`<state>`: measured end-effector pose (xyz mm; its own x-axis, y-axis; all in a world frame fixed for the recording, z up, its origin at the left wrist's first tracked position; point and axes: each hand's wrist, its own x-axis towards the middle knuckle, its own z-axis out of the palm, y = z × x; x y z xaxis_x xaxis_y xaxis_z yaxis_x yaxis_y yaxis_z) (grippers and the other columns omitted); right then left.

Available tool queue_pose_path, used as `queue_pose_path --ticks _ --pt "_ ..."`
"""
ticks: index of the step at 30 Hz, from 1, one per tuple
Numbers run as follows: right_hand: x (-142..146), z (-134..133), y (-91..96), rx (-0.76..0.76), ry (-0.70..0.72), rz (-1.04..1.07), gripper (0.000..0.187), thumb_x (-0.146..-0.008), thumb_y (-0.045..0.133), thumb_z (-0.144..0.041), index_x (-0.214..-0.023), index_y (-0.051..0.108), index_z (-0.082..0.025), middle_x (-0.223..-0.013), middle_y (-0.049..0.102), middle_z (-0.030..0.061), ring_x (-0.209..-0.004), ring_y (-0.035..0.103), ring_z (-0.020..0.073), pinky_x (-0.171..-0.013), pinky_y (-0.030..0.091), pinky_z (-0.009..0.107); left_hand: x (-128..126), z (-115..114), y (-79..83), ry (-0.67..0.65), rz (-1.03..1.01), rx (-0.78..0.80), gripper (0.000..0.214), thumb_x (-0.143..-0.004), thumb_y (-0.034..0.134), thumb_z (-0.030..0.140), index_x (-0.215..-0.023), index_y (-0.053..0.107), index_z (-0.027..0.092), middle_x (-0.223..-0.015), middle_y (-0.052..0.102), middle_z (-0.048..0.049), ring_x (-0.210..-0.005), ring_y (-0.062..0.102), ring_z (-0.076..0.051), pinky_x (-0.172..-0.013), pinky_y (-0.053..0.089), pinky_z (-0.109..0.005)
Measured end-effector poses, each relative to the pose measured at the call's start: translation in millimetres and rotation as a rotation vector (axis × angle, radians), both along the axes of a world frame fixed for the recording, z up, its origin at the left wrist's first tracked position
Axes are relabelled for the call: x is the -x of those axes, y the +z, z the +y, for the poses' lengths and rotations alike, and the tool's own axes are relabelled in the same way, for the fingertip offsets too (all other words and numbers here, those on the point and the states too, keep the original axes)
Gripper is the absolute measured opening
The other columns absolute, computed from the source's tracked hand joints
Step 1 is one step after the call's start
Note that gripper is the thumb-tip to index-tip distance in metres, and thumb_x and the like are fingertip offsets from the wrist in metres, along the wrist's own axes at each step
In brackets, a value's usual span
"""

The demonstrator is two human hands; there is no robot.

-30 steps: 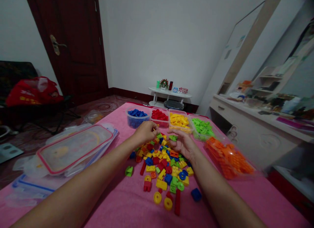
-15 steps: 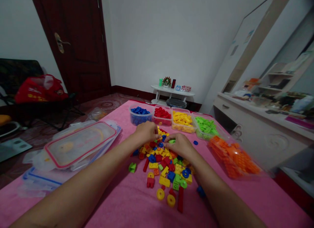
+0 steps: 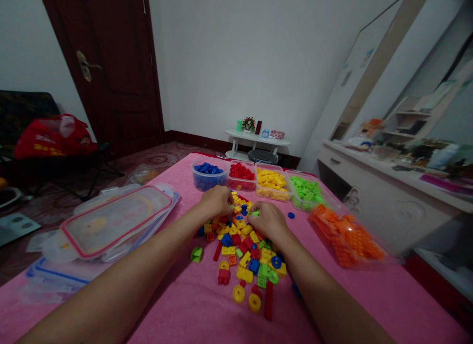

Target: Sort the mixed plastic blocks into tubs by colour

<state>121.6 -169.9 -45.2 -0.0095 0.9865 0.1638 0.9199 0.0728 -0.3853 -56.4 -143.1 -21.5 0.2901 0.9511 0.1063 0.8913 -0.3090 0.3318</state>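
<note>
Two hands sat at the far edge of the brick pile (image 3: 244, 255) on the counter (image 3: 192, 304): right hand (image 3: 266, 222) fingers pinched a green brick (image 3: 254, 213), left hand (image 3: 216, 202) fingers curled, grip unclear, colour-sorted tubs (image 3: 205, 182) within reach beyond.

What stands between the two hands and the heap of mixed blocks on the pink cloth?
Nothing visible does. The left hand and the right hand both lie on the far end of the heap of blocks, fingers down among the pieces. Whether either hand grips a piece cannot be told.
</note>
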Motion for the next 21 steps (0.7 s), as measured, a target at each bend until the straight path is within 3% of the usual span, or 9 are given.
queue_pose_path --ticks 4,7,10,15,21 --pt "1.3 -0.2 12.4 0.077 0.026 0.731 0.018 -0.069 0.056 -0.035 -0.064 0.056 -0.017 -0.056 0.055 0.0002 -0.047 0.048 0.0097 -0.042 0.031 0.020 1.6 -2.3 19.2 -0.132 -0.193 -0.165 0.025 -0.067 0.060 0.023 -0.087 0.072 0.016 -0.079 0.071 -0.0048 -0.067 0.061 -0.015 -0.058 0.042 -0.022" --pt "7.8 -6.2 23.7 0.261 0.058 1.402 0.017 -0.068 0.058 -0.032 -0.075 0.054 -0.018 -0.059 0.054 -0.0032 -0.040 0.040 0.0053 -0.034 0.024 0.016 -4.8 -13.0 33.3 -0.219 -0.400 -0.263 0.026 -0.073 0.058 0.024 -0.094 0.071 0.015 -0.083 0.071 -0.0049 -0.070 0.061 -0.014 -0.065 0.046 -0.023" --pt "13.9 -11.6 29.2 0.478 0.088 1.821 0.015 -0.074 0.054 -0.030 -0.084 0.053 -0.018 -0.062 0.057 -0.0028 -0.040 0.044 0.0056 -0.032 0.025 0.013 -13.8 -22.9 38.0 -0.298 -0.483 -0.250 0.027 -0.075 0.057 0.022 -0.098 0.070 0.017 -0.090 0.072 -0.0040 -0.077 0.063 -0.014 -0.071 0.048 -0.025" --pt "22.1 -13.8 24.4 0.637 0.072 2.068 0.017 -0.083 0.052 -0.035 -0.081 0.051 -0.018 -0.055 0.054 -0.0037 -0.036 0.042 0.0046 -0.029 0.024 0.010 -21.8 -19.5 23.2 -0.454 -0.430 -0.300 0.032 -0.074 0.054 0.013 -0.103 0.069 0.019 -0.104 0.069 -0.0039 -0.099 0.061 -0.018 -0.091 0.043 -0.029" --pt "25.0 -13.4 23.2 0.379 -0.106 2.080 0.011 -0.082 0.057 -0.025 -0.082 0.055 -0.015 -0.055 0.056 -0.0026 -0.038 0.045 0.0032 -0.032 0.034 0.009 -24.1 -11.5 8.6 -0.443 -0.433 -0.299 0.036 -0.077 0.053 0.016 -0.111 0.064 0.015 -0.112 0.066 -0.0080 -0.103 0.060 -0.019 -0.091 0.045 -0.032"
